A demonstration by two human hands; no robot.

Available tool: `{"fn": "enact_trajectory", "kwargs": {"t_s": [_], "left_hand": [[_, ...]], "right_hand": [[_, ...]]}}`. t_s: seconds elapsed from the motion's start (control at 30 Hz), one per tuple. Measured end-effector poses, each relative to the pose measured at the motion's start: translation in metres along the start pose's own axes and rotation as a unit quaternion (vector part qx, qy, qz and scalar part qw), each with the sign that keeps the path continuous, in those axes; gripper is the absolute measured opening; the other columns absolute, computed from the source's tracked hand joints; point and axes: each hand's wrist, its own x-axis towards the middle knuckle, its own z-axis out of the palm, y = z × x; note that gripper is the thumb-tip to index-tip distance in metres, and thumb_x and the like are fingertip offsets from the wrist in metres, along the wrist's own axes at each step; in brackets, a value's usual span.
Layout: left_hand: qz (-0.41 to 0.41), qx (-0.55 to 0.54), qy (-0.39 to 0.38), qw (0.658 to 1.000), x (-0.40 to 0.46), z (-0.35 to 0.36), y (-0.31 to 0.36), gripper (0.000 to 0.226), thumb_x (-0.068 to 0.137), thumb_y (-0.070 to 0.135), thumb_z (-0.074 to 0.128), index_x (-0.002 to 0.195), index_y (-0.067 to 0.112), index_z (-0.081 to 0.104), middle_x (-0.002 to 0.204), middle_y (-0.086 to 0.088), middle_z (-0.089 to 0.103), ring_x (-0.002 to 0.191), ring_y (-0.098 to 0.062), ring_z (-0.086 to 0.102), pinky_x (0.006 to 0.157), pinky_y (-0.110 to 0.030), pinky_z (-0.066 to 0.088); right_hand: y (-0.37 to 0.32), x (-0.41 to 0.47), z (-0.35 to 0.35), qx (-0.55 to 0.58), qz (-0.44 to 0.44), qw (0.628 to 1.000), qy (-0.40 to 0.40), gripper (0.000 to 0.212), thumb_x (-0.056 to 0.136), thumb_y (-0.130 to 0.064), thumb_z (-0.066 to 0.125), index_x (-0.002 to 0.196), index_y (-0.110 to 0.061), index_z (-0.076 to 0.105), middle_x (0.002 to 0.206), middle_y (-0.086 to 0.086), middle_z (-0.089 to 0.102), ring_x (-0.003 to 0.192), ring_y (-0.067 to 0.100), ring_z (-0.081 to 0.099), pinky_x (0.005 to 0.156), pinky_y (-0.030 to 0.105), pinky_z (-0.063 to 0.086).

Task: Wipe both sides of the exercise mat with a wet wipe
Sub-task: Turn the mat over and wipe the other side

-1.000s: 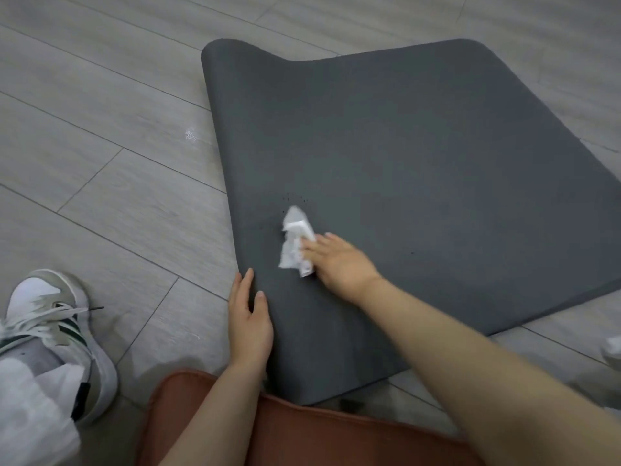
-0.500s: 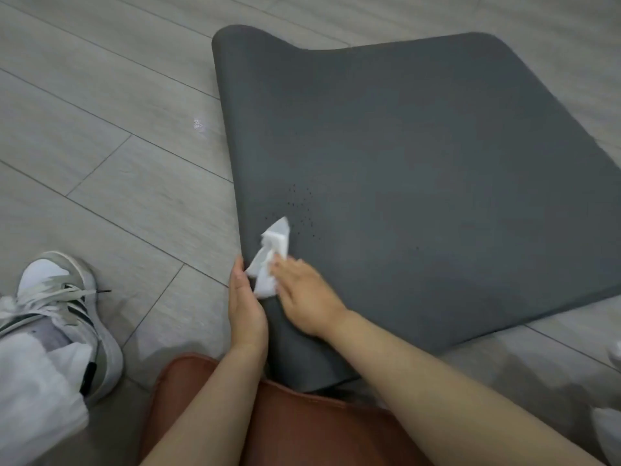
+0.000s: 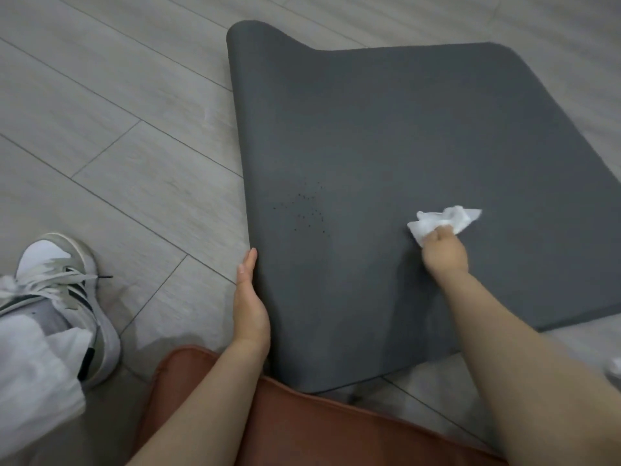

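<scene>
A dark grey exercise mat (image 3: 386,136) lies spread on the floor, its far left corner curled up and a patch of small dark specks left of its middle. My right hand (image 3: 445,253) grips a crumpled white wet wipe (image 3: 443,222) and presses it on the mat's right half. My left hand (image 3: 250,297) lies flat along the mat's near left edge, fingers straight, holding the edge.
Grey wood-look floor planks (image 3: 111,136) surround the mat. A white and grey sneaker (image 3: 64,290) with a white trouser leg is at the lower left. A rust-brown cushion (image 3: 302,428) sits under my arms at the bottom. Something white shows at the right edge (image 3: 613,366).
My right hand has swept the wipe from the mat's near left edge, beside my left hand, across to the right half. My left hand has stayed on the edge.
</scene>
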Motion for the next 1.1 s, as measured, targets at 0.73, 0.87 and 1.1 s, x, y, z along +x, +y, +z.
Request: {"fn": "enact_trajectory", "kwargs": {"t_s": [0.73,0.87,1.1], "left_hand": [[-0.019,-0.14,-0.011,0.99,0.013,0.0,-0.008,0.062,0.106,0.05,0.014,0.146,0.017,0.047,0.144,0.001,0.055,0.132,-0.011,0.051,0.117,-0.034,0.032],[-0.037,-0.142,0.006,0.989,0.013,-0.003,-0.001,0.059,0.105,0.052,0.019,0.127,0.015,0.06,0.116,-0.006,0.068,0.108,-0.018,0.064,0.098,-0.031,0.048],[-0.017,-0.127,-0.012,0.992,0.01,0.0,-0.001,0.061,0.106,0.049,0.014,0.145,0.015,0.048,0.141,-0.001,0.057,0.13,-0.012,0.052,0.113,-0.03,0.036]], "right_hand": [[0.004,-0.069,0.032,-0.047,-0.17,0.983,0.049,0.039,0.095,-0.02,0.035,0.119,0.004,0.054,0.119,0.029,0.057,0.104,0.046,0.055,0.094,0.05,0.044],[-0.072,-0.183,0.084,-0.017,-0.506,0.836,-0.212,0.048,0.1,-0.032,0.04,0.143,-0.012,0.042,0.155,0.003,0.032,0.144,0.017,0.025,0.119,0.029,0.015],[0.016,-0.064,0.031,-0.151,-0.452,0.878,-0.04,0.05,0.094,-0.043,0.03,0.123,-0.018,0.061,0.129,0.01,0.061,0.116,0.031,0.056,0.105,0.039,0.037]]}}
